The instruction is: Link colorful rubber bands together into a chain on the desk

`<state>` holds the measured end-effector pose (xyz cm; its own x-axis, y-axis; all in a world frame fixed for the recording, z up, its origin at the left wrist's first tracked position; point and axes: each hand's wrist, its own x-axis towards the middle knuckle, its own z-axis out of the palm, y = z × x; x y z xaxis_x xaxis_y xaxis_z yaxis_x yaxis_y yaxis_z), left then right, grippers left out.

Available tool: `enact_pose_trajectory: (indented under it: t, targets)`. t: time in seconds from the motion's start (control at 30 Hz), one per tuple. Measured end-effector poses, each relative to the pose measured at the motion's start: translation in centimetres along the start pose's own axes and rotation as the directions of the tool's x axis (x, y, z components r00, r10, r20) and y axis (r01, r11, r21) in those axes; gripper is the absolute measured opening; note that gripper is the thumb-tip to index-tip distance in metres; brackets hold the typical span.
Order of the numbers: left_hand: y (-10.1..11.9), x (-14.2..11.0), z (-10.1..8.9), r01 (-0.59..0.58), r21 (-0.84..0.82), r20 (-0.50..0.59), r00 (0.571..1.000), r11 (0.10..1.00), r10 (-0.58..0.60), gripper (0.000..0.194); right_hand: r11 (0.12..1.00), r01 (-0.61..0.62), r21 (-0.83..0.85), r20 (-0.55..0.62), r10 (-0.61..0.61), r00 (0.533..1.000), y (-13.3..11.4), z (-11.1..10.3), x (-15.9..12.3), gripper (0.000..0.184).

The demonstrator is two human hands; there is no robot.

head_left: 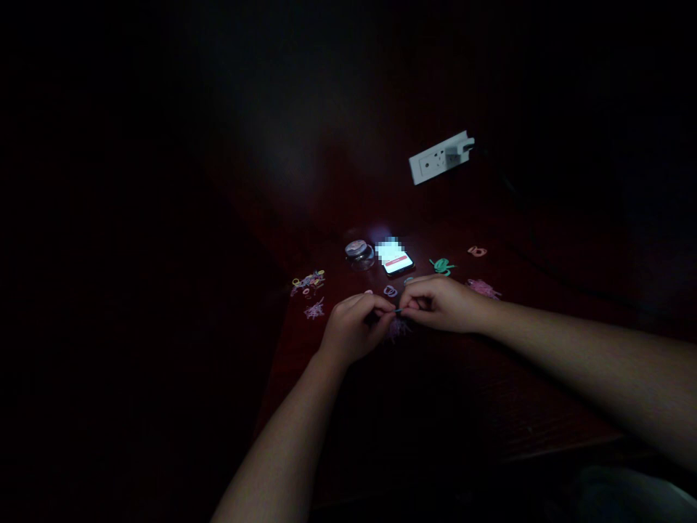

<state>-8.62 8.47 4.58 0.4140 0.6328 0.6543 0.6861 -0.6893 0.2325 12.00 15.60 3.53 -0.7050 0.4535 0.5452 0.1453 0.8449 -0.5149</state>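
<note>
My left hand [356,323] and my right hand [441,303] meet over the table, each with thumb and fingers pinched together. Stretched between the fingertips is a small thin blue band [398,311], like an elastic hair band; most of it is hidden by the fingers. Just below the pinch lies a pile of purple bands [397,330], partly behind my left hand. Beyond the fingertips are a few pale lilac bands [390,290]. A pile of pink bands [484,289] lies beside my right wrist, with green bands [442,266] past the knuckles.
A lit phone [398,260] lies behind my hands, beside a clear lidded jar [359,256]. Mixed coloured bands [309,282] and a lilac pile [314,310] are at the left table edge. Orange bands [478,251] lie right. A white power strip [441,157] with a plug is further back.
</note>
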Motion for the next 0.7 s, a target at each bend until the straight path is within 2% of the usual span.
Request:
enact_pose_trajectory:
  t: [0.33, 0.5, 0.7]
  targets:
    - [0.01, -0.05, 0.14, 0.0, -0.014, -0.05, 0.999, 1.0, -0.001, 0.003, 1.0, 0.026, 0.007, -0.019, -0.026, 0.999, -0.08, -0.22, -0.12, 0.012]
    - [-0.12, -0.17, 0.16, 0.015, -0.03, -0.045, 0.999, 0.999, -0.016, 0.002, 0.999, 0.033, -0.003, -0.009, -0.033, 0.999, -0.15, -0.23, -0.14, 0.011]
    - [0.08, 0.01, -0.1, -0.028, -0.031, -0.033, 0.999, 0.999, 0.027, 0.004, 0.999, 0.038, 0.003, -0.028, -0.038, 0.999, -0.06, -0.18, -0.12, 0.01]
